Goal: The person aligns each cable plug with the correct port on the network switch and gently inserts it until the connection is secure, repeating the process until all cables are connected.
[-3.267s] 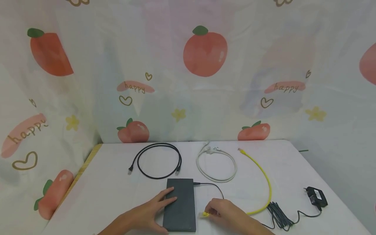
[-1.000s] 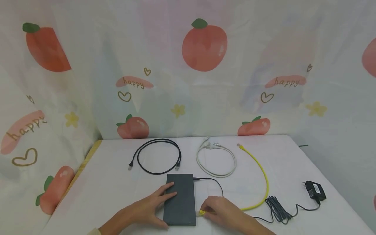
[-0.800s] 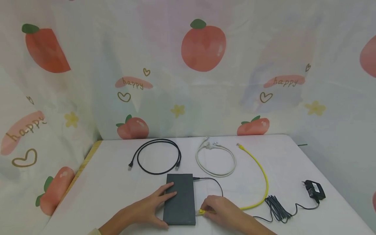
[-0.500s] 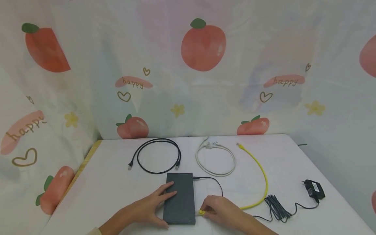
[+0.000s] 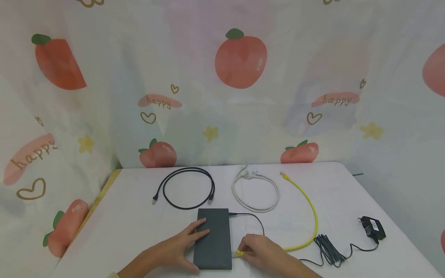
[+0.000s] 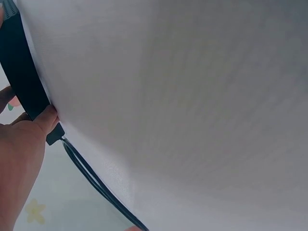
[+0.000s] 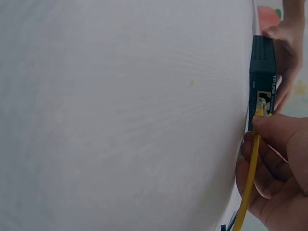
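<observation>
A flat dark TP-LINK network switch lies on the table. My left hand steadies it from the left, two straight fingers on its top and the thumb at its near left corner. Between thumb and fingers my right hand pinches one end of a yellow Ethernet cable. In the right wrist view, that cable's clear plug is at a port in the switch's side; how deep it sits I cannot tell. A thin black power lead runs from the switch's far right side.
Behind the switch lie a coiled black Ethernet cable and a coiled grey one. The yellow cable's other end curves to the back right. A bundled black cord and a power adapter are at the right. A printed curtain hangs behind the table.
Since the earliest frame, my right hand has moved slightly left, bringing the yellow plug from a small gap up to the switch's side. My left hand has stayed in place on the switch.
</observation>
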`<state>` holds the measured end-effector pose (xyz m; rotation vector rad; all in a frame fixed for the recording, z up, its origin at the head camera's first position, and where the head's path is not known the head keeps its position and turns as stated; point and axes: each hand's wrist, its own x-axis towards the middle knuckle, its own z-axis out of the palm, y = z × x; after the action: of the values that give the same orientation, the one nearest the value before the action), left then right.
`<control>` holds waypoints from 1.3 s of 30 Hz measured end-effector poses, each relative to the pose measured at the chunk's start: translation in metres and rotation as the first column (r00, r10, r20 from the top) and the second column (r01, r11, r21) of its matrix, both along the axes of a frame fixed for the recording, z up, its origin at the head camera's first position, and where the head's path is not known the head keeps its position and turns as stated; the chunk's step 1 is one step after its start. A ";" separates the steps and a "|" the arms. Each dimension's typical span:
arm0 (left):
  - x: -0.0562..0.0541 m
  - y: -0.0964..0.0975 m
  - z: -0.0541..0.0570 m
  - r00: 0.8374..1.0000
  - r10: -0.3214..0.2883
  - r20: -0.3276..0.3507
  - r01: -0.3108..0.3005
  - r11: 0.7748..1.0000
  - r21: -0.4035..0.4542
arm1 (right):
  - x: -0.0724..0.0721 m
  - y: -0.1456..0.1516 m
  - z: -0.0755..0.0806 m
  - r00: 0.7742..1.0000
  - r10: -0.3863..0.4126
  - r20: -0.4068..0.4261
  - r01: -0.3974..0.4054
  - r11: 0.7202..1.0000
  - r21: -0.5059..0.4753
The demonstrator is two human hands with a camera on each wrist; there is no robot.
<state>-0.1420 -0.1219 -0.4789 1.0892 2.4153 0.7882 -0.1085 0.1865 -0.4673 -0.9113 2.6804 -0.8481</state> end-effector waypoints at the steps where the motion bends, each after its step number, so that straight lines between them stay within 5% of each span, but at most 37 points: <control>1: 0.000 0.000 0.000 1.000 0.002 0.006 -0.002 1.000 -0.001 | 0.001 0.000 -0.001 1.000 -0.001 -0.004 0.001 1.000 0.002; 20: 0.004 0.001 0.004 1.000 0.006 -0.009 -0.006 1.000 -0.005 | -0.001 0.003 -0.004 0.999 0.048 -0.026 -0.049 0.999 -0.025; 39: 0.004 0.001 0.005 1.000 -0.019 -0.021 0.019 1.000 0.001 | 0.000 -0.003 -0.002 0.996 0.071 0.051 -0.068 0.996 -0.053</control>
<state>-0.1384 -0.1210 -0.4739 1.1252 2.4184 0.7758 -0.1086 0.1836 -0.4694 -0.9733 2.5772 -0.9157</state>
